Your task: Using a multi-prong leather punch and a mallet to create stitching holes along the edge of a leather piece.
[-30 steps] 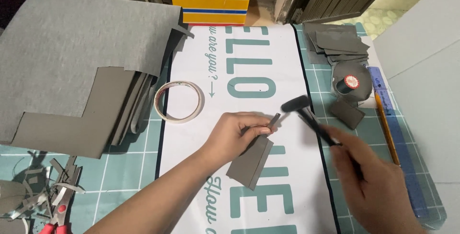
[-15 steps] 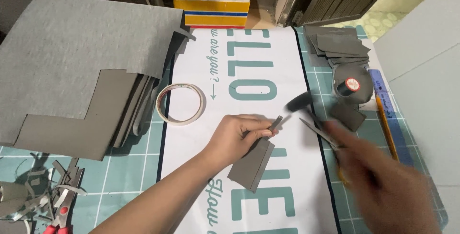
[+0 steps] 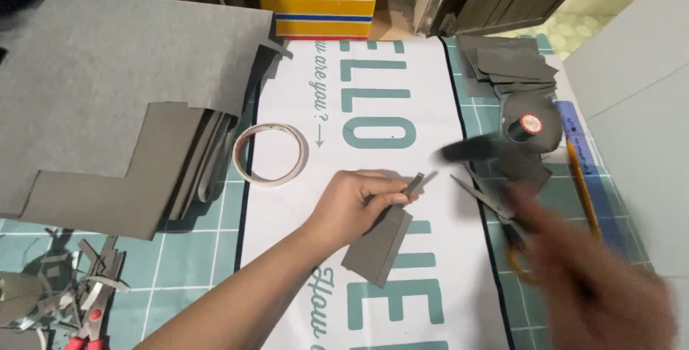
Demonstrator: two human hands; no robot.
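Two bare hands are working over a white printed sheet [image 3: 402, 199] that is lying on a teal cutting mat [image 3: 194, 249]. From the head view, the left hand [image 3: 355, 203] is reaching in from the near left and pinching a folded grey card piece [image 3: 380, 246] between thumb and fingertips [image 3: 398, 198], holding down its far end, where a narrow grey strip [image 3: 414, 185] is sticking out. That card piece is sitting near the middle of the sheet, angled toward the near side. The right hand [image 3: 596, 285] is showing as a blur at the near right, and I cannot tell how tightly it is closing; a dark hammer-like head [image 3: 466, 150] is blurring just far and left of it, and whether the hand is gripping its handle is unclear. Scissors with orange handles [image 3: 502, 228] are lying on the sheet's right edge, partly under that hand. A tape roll [image 3: 271, 153] is resting to the left of the left hand. Large grey boards [image 3: 108, 106] are stacking up at the far left, grey offcuts [image 3: 509, 67] at the far right, with a dark spool [image 3: 530, 125] just near them.
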